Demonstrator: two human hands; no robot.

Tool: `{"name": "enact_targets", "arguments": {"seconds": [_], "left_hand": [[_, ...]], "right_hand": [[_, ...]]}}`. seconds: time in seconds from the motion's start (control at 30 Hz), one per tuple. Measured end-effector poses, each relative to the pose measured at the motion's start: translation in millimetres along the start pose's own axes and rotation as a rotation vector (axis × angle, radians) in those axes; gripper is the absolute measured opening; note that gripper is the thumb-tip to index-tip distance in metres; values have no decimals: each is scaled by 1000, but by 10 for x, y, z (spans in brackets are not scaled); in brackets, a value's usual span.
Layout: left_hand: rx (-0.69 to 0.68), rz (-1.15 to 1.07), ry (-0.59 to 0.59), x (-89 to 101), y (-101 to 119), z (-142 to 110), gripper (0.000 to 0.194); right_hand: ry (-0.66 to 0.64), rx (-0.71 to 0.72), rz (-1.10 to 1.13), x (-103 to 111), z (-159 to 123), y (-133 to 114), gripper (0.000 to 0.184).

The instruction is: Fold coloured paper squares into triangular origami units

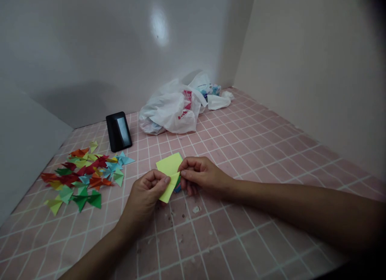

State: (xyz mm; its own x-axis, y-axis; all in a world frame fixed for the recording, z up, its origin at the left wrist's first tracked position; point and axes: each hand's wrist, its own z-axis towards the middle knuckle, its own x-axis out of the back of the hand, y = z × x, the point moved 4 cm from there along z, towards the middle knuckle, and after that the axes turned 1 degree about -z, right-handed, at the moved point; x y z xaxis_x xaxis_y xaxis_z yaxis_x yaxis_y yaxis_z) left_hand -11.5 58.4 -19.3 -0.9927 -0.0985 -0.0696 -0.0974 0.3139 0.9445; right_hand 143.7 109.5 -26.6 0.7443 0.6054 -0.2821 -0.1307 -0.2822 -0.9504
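A small sheet of yellow paper (169, 190) is held up between both hands, bent or folded along part of its length. My left hand (149, 189) pinches its left side between thumb and fingers. At the upper right corner, my right hand (202, 175) pinches the same paper with thumb and forefinger. Just behind lies a stack of coloured paper (169, 162) with a yellow sheet on top. Blue and green edges of the stack show beneath, partly hidden by the held sheet and my right fingers.
Many folded paper pieces (81, 173) in red, orange, green, yellow and blue lie at the left. A black device with a glossy screen (119, 131) leans near the back wall. White plastic bags (171, 107) rest at the back on the pink checked cloth (259, 151).
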Motion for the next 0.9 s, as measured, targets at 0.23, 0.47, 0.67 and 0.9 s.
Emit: {"name": "enact_targets", "arguments": {"seconds": [0.23,0.47,0.67,0.9], "left_hand": [[-43,41,21,29,-13,10,34],[-74,86,29,31,-15,-4,30],[-75,120,38,7,19,-25,30],[-105,161,24,-32,64,-56,29]], "right_hand": [[-29,-9,24,18,6,16,10],[-66,9,13,21,1,9,20],[-79,-11,23,11,11,35,19],[-83,-36,20,12,18,57,18]]}}
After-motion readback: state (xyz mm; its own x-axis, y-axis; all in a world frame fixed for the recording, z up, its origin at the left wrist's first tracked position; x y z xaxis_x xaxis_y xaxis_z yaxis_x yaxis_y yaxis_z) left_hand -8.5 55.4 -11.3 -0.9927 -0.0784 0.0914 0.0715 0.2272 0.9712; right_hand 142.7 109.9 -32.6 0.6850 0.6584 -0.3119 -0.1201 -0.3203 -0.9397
